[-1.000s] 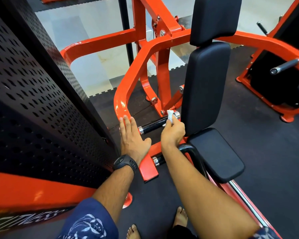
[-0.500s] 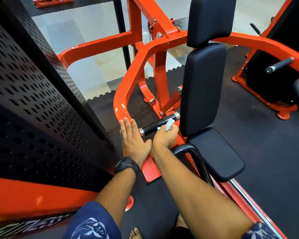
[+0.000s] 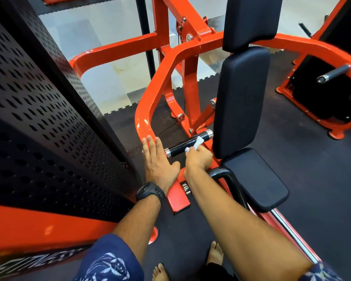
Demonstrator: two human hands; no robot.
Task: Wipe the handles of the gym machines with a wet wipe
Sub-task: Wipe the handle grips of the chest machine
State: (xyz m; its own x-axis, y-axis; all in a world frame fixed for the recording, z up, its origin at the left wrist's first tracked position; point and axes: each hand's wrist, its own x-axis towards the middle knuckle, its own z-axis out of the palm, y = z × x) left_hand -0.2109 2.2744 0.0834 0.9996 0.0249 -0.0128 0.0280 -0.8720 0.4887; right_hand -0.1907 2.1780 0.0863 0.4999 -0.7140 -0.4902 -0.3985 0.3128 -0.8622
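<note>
right hand (image 3: pixel 199 159) pinches a wipe (image 3: pixel 196 144) midway along the black handle (image 3: pixel 178 148); left hand (image 3: pixel 158 163), fingers (image 3: pixel 150 144) straight, braces on the orange frame (image 3: pixel 148 110). grey handle (image 3: pixel 332 74) at two o'clock seemingly awaits.

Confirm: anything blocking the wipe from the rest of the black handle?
Nothing visible. The right hand presses the wipe on the handle; the bare stretch leftward is clear. The left hand rests on the orange frame, beside the handle's end.
</note>
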